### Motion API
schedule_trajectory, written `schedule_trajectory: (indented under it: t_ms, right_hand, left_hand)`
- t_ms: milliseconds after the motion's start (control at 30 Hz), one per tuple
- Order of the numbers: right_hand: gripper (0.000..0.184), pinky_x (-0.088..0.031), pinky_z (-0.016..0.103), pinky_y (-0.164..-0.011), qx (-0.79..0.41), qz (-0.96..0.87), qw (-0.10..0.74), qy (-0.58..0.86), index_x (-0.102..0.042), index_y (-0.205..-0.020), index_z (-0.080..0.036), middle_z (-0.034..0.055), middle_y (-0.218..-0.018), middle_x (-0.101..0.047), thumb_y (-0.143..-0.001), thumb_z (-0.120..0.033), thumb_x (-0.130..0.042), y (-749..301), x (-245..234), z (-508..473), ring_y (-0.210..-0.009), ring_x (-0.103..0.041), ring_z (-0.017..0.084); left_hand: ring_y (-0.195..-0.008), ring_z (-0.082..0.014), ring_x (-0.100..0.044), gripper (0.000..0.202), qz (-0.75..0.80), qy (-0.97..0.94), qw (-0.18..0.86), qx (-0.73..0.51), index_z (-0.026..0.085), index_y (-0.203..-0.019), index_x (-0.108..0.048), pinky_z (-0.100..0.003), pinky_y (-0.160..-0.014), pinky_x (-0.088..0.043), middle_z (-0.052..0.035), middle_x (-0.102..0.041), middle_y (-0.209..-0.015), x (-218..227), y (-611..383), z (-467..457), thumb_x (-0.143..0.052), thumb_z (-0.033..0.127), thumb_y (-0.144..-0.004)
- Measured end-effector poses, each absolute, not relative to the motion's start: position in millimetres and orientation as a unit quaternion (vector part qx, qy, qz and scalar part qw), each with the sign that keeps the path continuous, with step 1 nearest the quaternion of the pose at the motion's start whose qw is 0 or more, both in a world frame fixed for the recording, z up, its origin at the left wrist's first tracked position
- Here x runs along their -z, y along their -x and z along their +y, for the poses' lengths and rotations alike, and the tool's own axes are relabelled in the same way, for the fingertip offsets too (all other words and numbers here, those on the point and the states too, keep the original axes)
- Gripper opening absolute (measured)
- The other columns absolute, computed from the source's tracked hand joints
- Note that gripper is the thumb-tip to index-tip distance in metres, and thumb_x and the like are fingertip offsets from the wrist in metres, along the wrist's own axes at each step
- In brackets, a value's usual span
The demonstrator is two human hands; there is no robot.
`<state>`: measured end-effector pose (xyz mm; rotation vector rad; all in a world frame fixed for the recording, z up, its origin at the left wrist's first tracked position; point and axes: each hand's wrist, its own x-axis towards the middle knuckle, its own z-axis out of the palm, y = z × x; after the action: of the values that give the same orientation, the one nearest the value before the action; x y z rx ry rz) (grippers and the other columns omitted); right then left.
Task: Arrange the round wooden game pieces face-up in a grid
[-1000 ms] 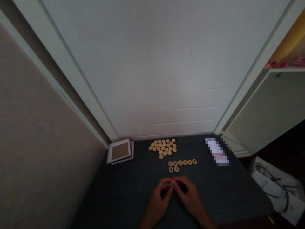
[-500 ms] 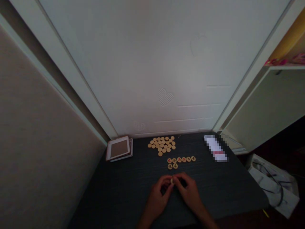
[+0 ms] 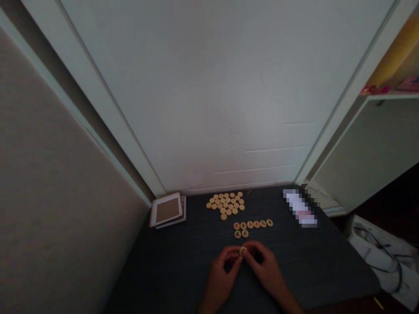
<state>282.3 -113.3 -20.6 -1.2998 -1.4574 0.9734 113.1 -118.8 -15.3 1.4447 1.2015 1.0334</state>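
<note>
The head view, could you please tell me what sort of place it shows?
Probably a room in a home: a dark table with round game pieces on it stands by a white panel decorated with hearts.

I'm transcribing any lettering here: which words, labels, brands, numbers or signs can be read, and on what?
None legible for certain.
Xiangqi pieces in two rows: red or dark characters, too small and blurred.
Held xiangqi piece: no readable marking.
Clustered discs: no markings visible.
Pale item on the right of the table: pixelated, unreadable.
</note>
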Motion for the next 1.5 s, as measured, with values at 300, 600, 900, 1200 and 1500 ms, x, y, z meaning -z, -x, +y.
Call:
schedule_trajectory:
  t_ms: [300,600,900,1200,1500]
  right_hand:
    - [0.031,-0.055,0.032,-0.074,-0.283,-0.541,0.452,0.65,-0.072,-0.097,-0.022,0.005,-0.087,-0.078,-0.087,-0.051,-0.064,-319,26,-85,-0.08,-0.073,0.024]
    - [0.038,-0.054,0.031,-0.068,-0.22,-0.602,0.417,0.644,-0.073,-0.091,-0.022,0.006,-0.082,-0.076,-0.092,-0.055,-0.057,-314,36,-76,-0.071,-0.07,0.022]
    - [0.037,-0.054,0.033,-0.067,-0.141,-0.634,0.44,0.62,-0.074,-0.093,-0.022,0.0078,-0.083,-0.073,-0.094,-0.054,-0.056,-315,42,-73,-0.069,-0.067,0.022]
    - [0.024,-0.056,0.041,-0.089,-0.119,-0.693,0.423,0.572,-0.069,-0.109,-0.023,0.0102,-0.103,-0.069,-0.099,-0.028,-0.048,-326,49,-89,-0.097,-0.068,0.026]
    - [0.036,-0.059,0.046,-0.089,-0.092,-0.727,0.398,0.552,-0.065,-0.125,-0.028,0.0115,-0.111,-0.067,-0.093,-0.017,-0.052,-323,52,-96,-0.102,-0.066,0.029]
  left_hand:
    - [-0.082,-0.0209,-0.075,0.02,0.524,-0.596,0.446,-0.415,0.023,-0.103,-0.069,-0.03,-0.079,-0.058,-0.0041,-0.08,-0.088,17,-113,-120,-0.061,0.039,-0.094]
    - [-0.081,-0.0222,-0.074,0.025,0.526,-0.598,0.444,-0.411,0.022,-0.101,-0.071,-0.032,-0.081,-0.057,-0.0054,-0.079,-0.088,17,-111,-120,-0.059,0.044,-0.095]
    - [-0.08,-0.0233,-0.074,0.029,0.528,-0.603,0.438,-0.408,0.022,-0.096,-0.073,-0.032,-0.078,-0.058,-0.0057,-0.079,-0.084,16,-112,-119,-0.06,0.048,-0.093]
    - [-0.079,-0.022,-0.075,0.029,0.529,-0.599,0.435,-0.414,0.022,-0.096,-0.072,-0.03,-0.077,-0.059,-0.0051,-0.08,-0.084,14,-113,-120,-0.06,0.048,-0.093]
    - [-0.079,-0.0231,-0.075,0.031,0.535,-0.603,0.43,-0.407,0.022,-0.094,-0.073,-0.031,-0.076,-0.059,-0.0058,-0.079,-0.083,11,-113,-119,-0.061,0.05,-0.093]
